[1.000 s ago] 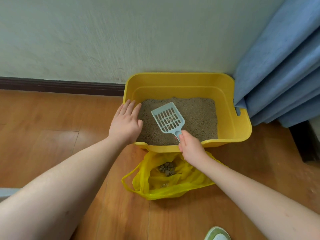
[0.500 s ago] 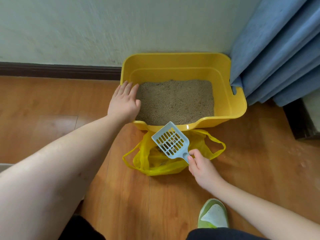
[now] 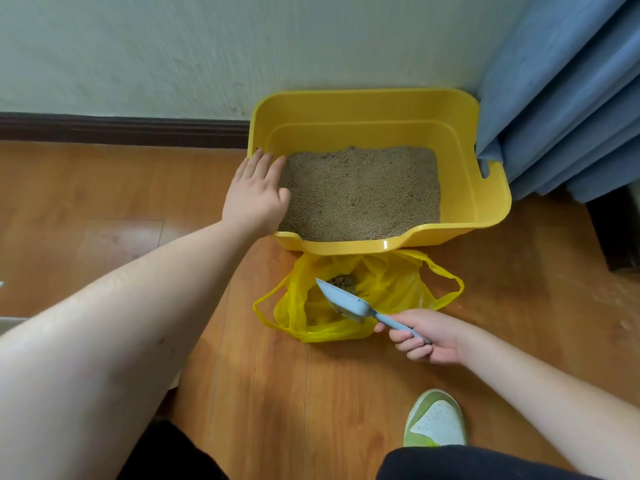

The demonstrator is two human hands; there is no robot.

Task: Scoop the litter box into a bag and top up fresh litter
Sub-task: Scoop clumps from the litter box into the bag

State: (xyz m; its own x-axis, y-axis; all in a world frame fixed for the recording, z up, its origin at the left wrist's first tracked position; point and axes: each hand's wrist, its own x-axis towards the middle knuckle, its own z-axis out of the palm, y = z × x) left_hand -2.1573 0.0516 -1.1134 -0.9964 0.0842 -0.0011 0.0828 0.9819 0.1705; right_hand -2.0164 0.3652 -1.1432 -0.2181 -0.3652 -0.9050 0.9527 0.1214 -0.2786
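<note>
I've got the yellow litter box (image 3: 491,206) sitting against the wall at about one o'clock in my view, grey-brown litter (image 3: 360,192) filling its floor. The left hand (image 3: 256,194) lies flat over the box's left rim, fingers straight and close together, tips reaching toward twelve o'clock; the rim under the palm is hidden, so I can't say how much of it the hand touches. Just below the box, at six o'clock from it, the yellow bag (image 3: 391,292) lies open on the wooden floor (image 3: 104,209), a few dark clumps (image 3: 343,282) showing inside, partly covered by the scoop. The right hand (image 3: 424,337) curls its fingers round the pale blue scoop (image 3: 343,301) handle, with the scoop head tipped on edge over the bag's mouth, pointing toward ten o'clock. I can't make out its slots from this angle. A green-and-white shoe (image 3: 434,419) sits at five o'clock, its heel cut off by dark clothing. Blue curtain (image 3: 561,98) folds cover the box's far right corner.
</note>
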